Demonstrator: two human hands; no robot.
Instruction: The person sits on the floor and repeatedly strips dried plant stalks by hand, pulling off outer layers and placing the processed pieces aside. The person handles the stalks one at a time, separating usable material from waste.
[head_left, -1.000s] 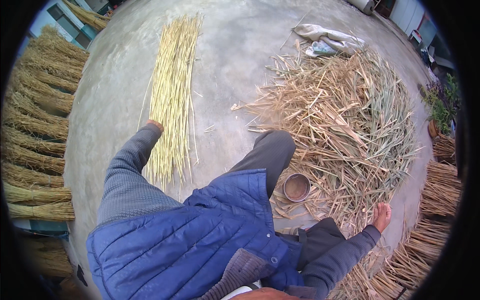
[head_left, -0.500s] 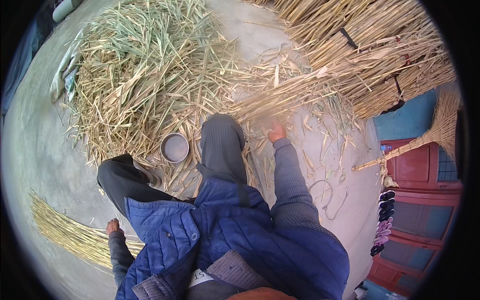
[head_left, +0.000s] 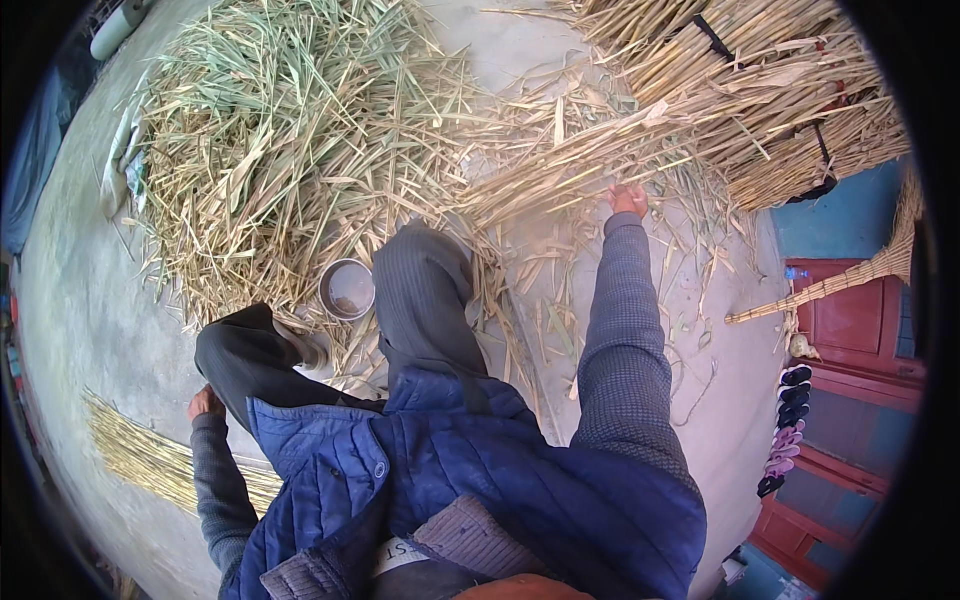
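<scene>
My left hand point(head_left: 207, 402) is beside my left knee, just past the far edge of a bundle of thin pale stalks point(head_left: 165, 450) lying on the floor. Its fingers are mostly turned away from view. On the other side, my right arm stretches forward, and my right hand point(head_left: 628, 197) is at the near edge of a layer of long dry stalks point(head_left: 560, 180). Its fingers are bent against them and look closed on some; their tips are partly hidden. A round metal bowl point(head_left: 347, 289) with a little grainy matter in it sits left of my right knee.
A large heap of dry leaves point(head_left: 290, 130) spreads ahead. Tied stalk bundles point(head_left: 740, 90) are stacked at the far right. A broom-like bundle point(head_left: 830, 287) leans beside red doors point(head_left: 850, 320), near a row of slippers point(head_left: 790, 420). A thin cord point(head_left: 700, 395) lies on the floor.
My right hand has moved forward and to the right along the stalks. My left hand has shifted forward from the floor bundle toward my knee. The view has turned slightly.
</scene>
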